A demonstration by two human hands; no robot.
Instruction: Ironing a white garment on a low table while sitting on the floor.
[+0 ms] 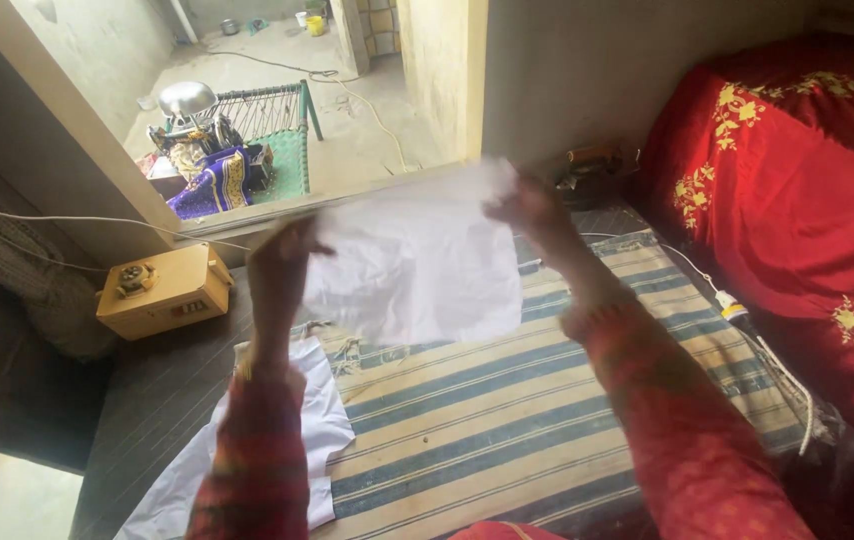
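Note:
Both of my hands hold up a white cloth point(417, 260) in the air above a striped blue and cream mat point(507, 420). My left hand point(280, 262) grips its left edge and my right hand point(530, 215) pinches its upper right corner. The cloth hangs loosely between them and is blurred. My sleeves are red and patterned. A second white cloth point(322, 425) lies flat on the dark surface at the mat's left edge, below my left arm.
A yellow wooden switch box point(162, 290) with a cable sits at the left. An iron point(592, 170) rests at the mat's far end, its white cord point(747, 320) running along the right. Red flowered bedding point(797, 200) fills the right side. A doorway beyond shows a woven cot.

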